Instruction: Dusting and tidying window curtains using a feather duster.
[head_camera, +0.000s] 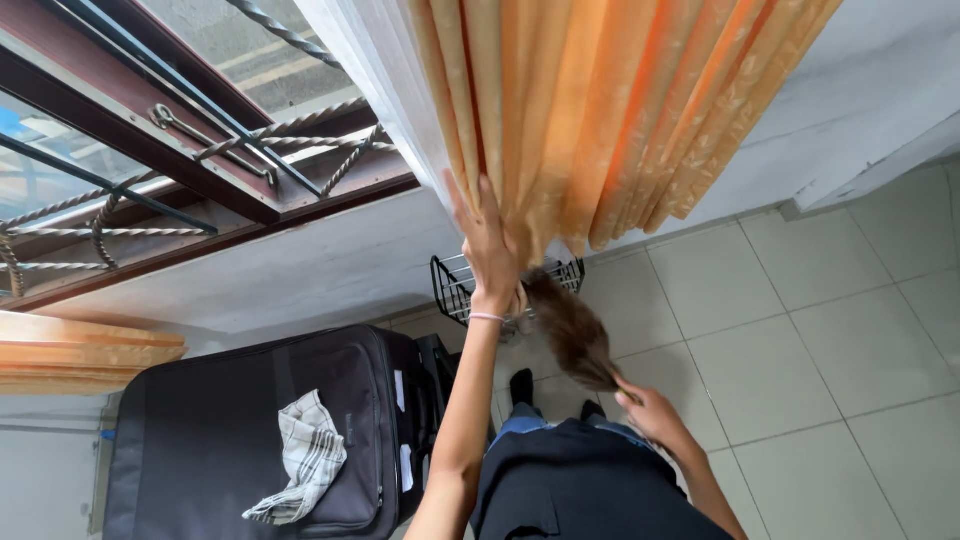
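My left hand (488, 240) reaches up with fingers spread and presses against the lower edge of an orange curtain (590, 110), beside a sheer white curtain (375, 70). My right hand (645, 405) sits lower, closed around the handle of a brown feather duster (570, 330). The duster's feathers point up toward the curtain's hem, just right of my left wrist.
A barred window with a dark wooden frame (200, 150) fills the upper left. A black suitcase (200, 440) with a checked cloth (305, 460) lies at lower left. A black wire basket (455, 285) stands on the tiled floor (800, 340) by the wall.
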